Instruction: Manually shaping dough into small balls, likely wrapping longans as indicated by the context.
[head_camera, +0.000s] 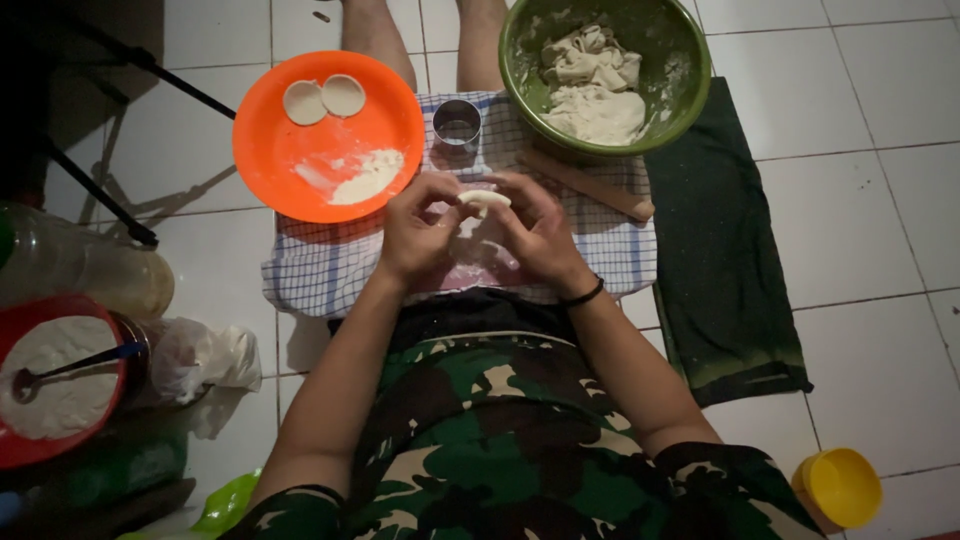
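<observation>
My left hand and my right hand meet over a checked cloth, both pinching one small folded piece of white dough. An orange plate lies just left of the hands with two round dough discs and a patch of flour on it. Behind the hands stands a round metal cutter. A green bowl at the back right holds leftover dough scraps. A wooden rolling pin lies beside my right hand.
A dark green cloth lies on the white tiles at the right. A red bowl of flour with a spoon, a plastic bottle and a plastic bag sit at the left. A yellow cup stands bottom right. Another person's legs show at the top.
</observation>
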